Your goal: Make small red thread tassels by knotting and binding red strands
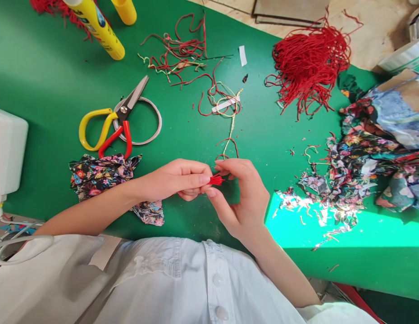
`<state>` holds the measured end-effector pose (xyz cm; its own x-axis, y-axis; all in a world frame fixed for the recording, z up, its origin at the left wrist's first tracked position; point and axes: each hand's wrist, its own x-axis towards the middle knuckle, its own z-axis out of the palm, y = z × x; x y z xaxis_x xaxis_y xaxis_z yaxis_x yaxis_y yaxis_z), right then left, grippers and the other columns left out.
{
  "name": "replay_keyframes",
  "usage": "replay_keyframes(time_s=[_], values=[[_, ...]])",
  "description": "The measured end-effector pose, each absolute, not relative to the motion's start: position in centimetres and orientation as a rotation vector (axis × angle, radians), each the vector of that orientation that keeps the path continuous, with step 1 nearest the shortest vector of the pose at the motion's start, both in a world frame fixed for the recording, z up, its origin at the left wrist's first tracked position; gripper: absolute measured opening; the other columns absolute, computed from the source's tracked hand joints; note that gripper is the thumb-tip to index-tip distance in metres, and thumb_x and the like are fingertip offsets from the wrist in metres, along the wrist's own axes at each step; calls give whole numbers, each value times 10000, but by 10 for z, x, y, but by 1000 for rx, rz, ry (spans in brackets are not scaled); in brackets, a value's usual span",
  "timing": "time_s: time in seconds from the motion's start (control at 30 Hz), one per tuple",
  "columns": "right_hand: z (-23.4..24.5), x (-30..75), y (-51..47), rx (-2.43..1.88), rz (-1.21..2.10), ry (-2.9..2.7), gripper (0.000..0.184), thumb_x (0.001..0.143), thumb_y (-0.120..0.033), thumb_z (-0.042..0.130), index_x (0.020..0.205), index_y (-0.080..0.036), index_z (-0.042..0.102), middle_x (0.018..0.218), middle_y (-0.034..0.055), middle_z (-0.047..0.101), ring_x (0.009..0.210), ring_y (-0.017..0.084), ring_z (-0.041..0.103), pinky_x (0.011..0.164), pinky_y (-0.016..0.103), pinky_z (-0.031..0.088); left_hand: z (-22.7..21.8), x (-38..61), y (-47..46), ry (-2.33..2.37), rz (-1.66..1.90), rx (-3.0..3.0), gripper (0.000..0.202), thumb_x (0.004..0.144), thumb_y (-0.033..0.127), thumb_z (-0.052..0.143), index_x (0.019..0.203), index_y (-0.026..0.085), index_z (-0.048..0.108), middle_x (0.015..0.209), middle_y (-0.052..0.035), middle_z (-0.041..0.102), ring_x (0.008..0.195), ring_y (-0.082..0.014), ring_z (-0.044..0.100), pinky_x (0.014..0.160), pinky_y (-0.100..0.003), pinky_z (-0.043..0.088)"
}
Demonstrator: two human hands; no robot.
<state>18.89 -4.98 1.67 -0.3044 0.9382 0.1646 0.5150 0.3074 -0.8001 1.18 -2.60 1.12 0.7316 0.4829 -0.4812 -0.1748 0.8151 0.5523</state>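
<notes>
My left hand (175,180) and my right hand (241,198) meet over the green table (43,72), near its front edge. Both pinch a small bundle of red cord ends (216,180) between thumb and fingers. A thin red and cream cord (229,135) lies just beyond my right hand's fingertips. Scissors (110,123) with one yellow and one red handle lie shut to the upper left, over a grey ring (152,130). A floral fabric piece (101,175) sits under my left forearm.
A heap of red cords (309,56) lies at the back right, loose red cord scraps (182,47) at the back middle. Floral fabric scraps (361,157) pile at the right. Yellow tubes (101,29) stand at the back left, a white box (6,153) at the left edge.
</notes>
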Motion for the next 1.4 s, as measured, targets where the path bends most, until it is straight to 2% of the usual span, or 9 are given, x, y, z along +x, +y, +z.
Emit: replay_keyframes(time_s=[0.17, 0.27, 0.47, 0.6, 0.77, 1.07, 1.2, 1.3, 1.4], values=[[15, 188, -49, -1205, 759, -1999, 170, 852, -200, 597, 1007, -205, 530, 915, 52, 642, 831, 160, 590, 726, 312, 499, 11, 12, -24, 629, 356, 419, 344, 852, 426, 590, 693, 151, 457, 533, 86, 235, 461, -37, 206, 442, -210, 182], [15, 187, -49, -1164, 714, -2009, 182, 840, -167, 607, 995, -206, 521, 884, 43, 646, 806, 156, 587, 718, 304, 490, 11, 12, -23, 623, 356, 396, 347, 857, 426, 581, 685, 151, 457, 521, 92, 214, 456, -35, 190, 445, -213, 180], [12, 188, -50, -1219, 687, -2060, 223, 863, -307, 590, 1018, -168, 509, 912, 84, 631, 819, 185, 567, 695, 322, 467, 11, 12, -24, 656, 308, 448, 359, 847, 440, 593, 687, 149, 456, 535, 81, 275, 465, -35, 216, 446, -209, 186], [9, 189, -50, -1204, 623, -2142, 174, 890, -351, 542, 873, -186, 489, 785, 56, 597, 723, 175, 511, 633, 323, 413, 11, 12, -25, 655, 273, 470, 354, 857, 426, 583, 685, 153, 436, 552, 76, 290, 477, -35, 228, 451, -201, 185], [5, 188, -50, -1170, 628, -2177, 196, 918, -230, 475, 733, -200, 419, 670, 26, 547, 638, 143, 453, 583, 301, 354, 12, 12, -25, 643, 261, 465, 361, 857, 427, 583, 682, 154, 425, 557, 82, 267, 482, -34, 219, 455, -202, 176], [2, 187, -51, -1131, 617, -2152, 186, 912, -127, 460, 740, -194, 439, 662, 12, 564, 628, 127, 454, 587, 289, 347, 9, 13, -25, 649, 304, 448, 311, 866, 391, 584, 723, 137, 475, 585, 77, 334, 468, -22, 256, 449, -199, 185], [3, 191, -46, -1140, 555, -2214, 96, 915, -227, 483, 827, -195, 461, 725, 32, 574, 671, 145, 464, 611, 296, 364, 10, 12, -25, 659, 303, 437, 346, 856, 414, 591, 687, 146, 454, 555, 85, 274, 464, -25, 229, 446, -200, 179], [4, 195, -41, -1061, 368, -2285, 118, 900, -316, 513, 928, -203, 494, 821, 68, 584, 739, 174, 478, 642, 308, 374, 12, 12, -24, 661, 274, 420, 376, 840, 449, 601, 673, 147, 452, 544, 90, 237, 466, -26, 190, 445, -204, 168], [3, 200, -37, -968, 196, -2341, 67, 892, -289, 518, 937, -240, 522, 890, 73, 584, 809, 185, 483, 690, 316, 376, 14, 11, -23, 642, 235, 412, 390, 818, 475, 618, 680, 147, 458, 554, 87, 229, 475, -29, 170, 447, -208, 153]])
